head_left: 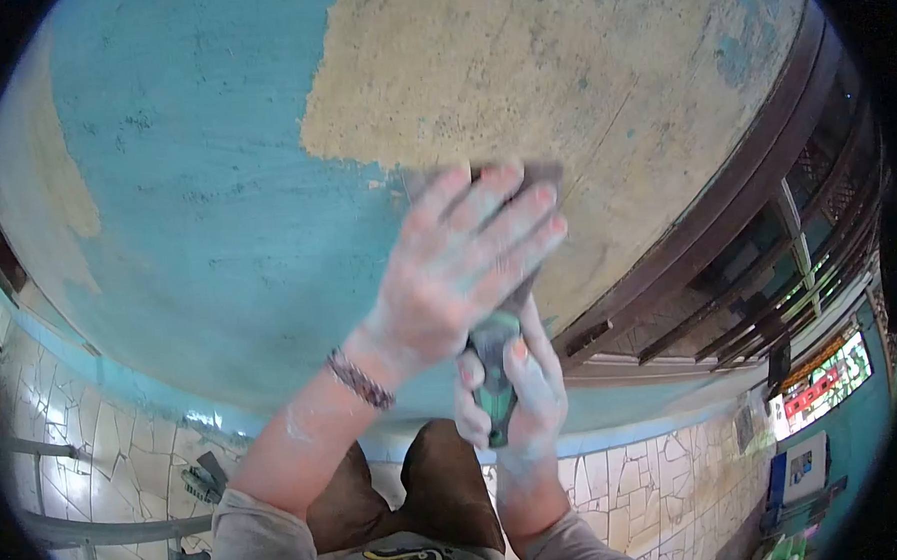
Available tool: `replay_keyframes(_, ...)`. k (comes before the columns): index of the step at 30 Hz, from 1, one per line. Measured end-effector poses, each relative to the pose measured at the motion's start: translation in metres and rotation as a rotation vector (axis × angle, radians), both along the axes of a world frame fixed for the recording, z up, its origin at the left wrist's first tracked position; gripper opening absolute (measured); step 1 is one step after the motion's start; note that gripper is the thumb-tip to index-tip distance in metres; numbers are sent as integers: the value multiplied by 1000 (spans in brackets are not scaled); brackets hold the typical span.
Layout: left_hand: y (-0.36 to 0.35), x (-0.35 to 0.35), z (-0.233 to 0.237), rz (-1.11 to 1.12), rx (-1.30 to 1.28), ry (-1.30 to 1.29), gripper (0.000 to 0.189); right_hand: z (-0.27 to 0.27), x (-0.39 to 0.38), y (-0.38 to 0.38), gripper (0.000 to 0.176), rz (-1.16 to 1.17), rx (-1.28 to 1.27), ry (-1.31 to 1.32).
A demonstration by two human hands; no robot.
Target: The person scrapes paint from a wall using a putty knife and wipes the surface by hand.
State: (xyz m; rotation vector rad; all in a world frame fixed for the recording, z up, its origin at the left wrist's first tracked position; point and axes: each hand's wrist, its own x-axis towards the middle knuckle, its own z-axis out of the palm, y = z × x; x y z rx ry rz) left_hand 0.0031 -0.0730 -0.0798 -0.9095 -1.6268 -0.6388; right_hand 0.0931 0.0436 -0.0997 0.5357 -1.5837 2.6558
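My right hand (536, 396) is wrapped round the green and black handle of a wide scraper (495, 388). The scraper's dark blade points up the wall (214, 190), its edge at the border between blue paint and bare tan plaster. My left hand (457, 255) lies flat over the blade with fingers stretched out and slightly apart, covering most of it. Both hands are coated in pale dust. A braided bracelet (361, 381) is on my left wrist. Small lifted paint flakes show just left of the blade.
A brown wooden frame (668, 265) with barred openings borders the wall on the right. Below is a floor of irregular pale tiles (618, 498). At lower left stand grey metal rails (109, 530), and a green-handled tool (207, 481) lies near them.
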Motion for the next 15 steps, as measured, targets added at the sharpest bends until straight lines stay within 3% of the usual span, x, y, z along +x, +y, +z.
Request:
replay_keyframes(2,-5,-1,11,-6,9,9,37,8,3,-3,58,-20,2,-6)
replay_keyframes(6,-1,3,-13,4,-51,-9,38,-4,11,-2,57,-24,45,-32)
replay_keyframes(10,-14,-4,5,-35,-69,47,38,2,4,-16,58,-20,-20,-7)
replay_keyframes(15,-14,-1,-15,-30,-74,2,36,-13,12,-14,57,-32,4,-39)
